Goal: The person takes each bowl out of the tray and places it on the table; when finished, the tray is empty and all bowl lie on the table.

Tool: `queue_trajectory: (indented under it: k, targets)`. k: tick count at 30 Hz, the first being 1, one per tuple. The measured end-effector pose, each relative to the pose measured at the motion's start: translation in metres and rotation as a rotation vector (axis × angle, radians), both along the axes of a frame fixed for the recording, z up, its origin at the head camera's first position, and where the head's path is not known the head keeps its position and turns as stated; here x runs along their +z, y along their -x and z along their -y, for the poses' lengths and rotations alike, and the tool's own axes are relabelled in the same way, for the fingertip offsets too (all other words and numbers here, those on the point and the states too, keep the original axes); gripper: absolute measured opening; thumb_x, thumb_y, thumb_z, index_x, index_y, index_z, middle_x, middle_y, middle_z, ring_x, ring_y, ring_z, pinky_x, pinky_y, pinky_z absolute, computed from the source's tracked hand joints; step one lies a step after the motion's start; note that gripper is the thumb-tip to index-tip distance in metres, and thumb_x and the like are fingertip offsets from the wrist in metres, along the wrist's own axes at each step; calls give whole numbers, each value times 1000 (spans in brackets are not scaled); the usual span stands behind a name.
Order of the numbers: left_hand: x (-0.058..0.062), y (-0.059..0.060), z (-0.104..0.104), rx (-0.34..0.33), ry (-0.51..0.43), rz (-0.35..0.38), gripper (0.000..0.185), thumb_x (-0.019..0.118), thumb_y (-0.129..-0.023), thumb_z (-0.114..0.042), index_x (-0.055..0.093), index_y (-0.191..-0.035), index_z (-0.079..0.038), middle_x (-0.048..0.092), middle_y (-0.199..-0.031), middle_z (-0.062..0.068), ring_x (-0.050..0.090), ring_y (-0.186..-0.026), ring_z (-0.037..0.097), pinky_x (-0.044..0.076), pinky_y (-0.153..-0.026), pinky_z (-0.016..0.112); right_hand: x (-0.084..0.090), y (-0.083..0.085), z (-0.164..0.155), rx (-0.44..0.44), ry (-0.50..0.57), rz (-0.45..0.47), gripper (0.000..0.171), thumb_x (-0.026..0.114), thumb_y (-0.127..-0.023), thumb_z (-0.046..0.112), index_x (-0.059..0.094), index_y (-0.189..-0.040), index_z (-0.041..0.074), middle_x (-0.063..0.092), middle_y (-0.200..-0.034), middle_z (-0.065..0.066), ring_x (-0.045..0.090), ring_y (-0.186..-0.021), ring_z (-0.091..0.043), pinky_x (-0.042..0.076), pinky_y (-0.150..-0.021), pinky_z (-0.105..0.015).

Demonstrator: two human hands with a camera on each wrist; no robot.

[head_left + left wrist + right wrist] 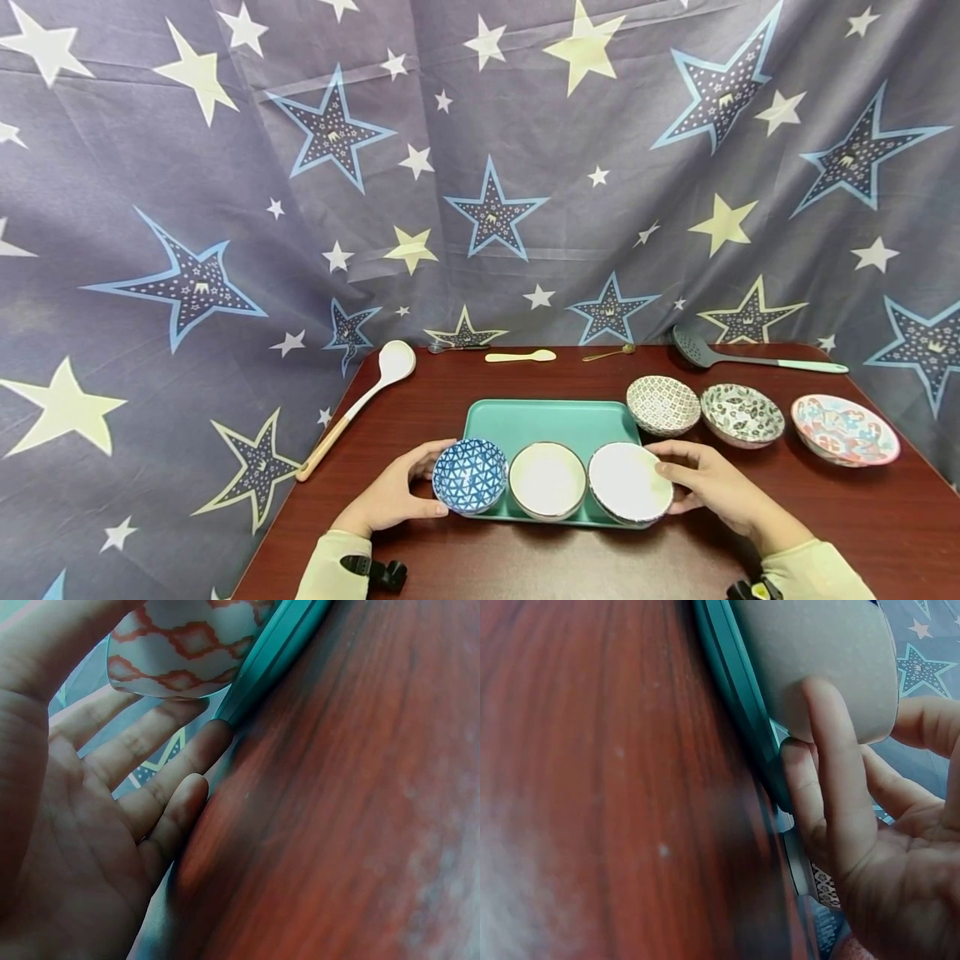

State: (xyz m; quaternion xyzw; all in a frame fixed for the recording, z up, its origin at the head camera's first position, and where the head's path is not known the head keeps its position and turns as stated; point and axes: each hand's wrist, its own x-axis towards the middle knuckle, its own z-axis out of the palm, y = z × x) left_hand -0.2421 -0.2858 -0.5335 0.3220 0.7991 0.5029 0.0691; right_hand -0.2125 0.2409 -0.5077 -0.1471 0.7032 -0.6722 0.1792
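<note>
You had both hands at the near edge of the teal tray (551, 414), low in the middle of the head view, where three bowls sat in a row. Your left hand (393, 496) cupped the blue triangle-patterned bowl (470, 476) at the tray's left end; in the left wrist view its fingers (161, 754) lay fairly straight beside the bowl's orange-and-white underside and against the tray's edge, touching more than gripping. Your right hand (712, 483) curled round the white bowl (628, 482) at the right end, which was tilted toward you, with fingers (832, 761) pressed on its outer wall in the right wrist view. The cream bowl (547, 479) stood between them, untouched.

By my reading, you were settling the outer two bowls into place on the tray. The next move called for lowering the tilted white bowl flat without knocking its neighbour, then letting go.

Three more patterned bowls (742, 414) waited on the bench (862, 517) at centre right, just beside the tray, and spoons and a slotted ladle (705, 352) lay along the far edge.
</note>
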Motion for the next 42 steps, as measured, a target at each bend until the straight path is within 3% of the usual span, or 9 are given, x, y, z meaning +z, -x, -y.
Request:
queue_trajectory:
  k: [30, 42]
  targets:
    - [1, -2, 0, -7, -20, -4, 86, 88, -84, -12, 44, -158, -11, 60, -145, 9, 65, -118, 31, 52, -100, 34, -1, -1, 2, -17, 4, -7, 50, 59, -106, 9, 42, -144, -20, 71, -103, -15, 74, -80, -23, 63, -67, -44]
    - [-1, -1, 1, 1, -2, 4, 86, 88, -84, -15, 44, -158, -14, 60, -146, 3, 65, -119, 28, 52, -101, 35, 4, -3, 3, -30, 4, -7, 49, 58, -106, 8, 43, -143, -21, 71, -105, -16, 75, -81, -25, 63, -67, -47]
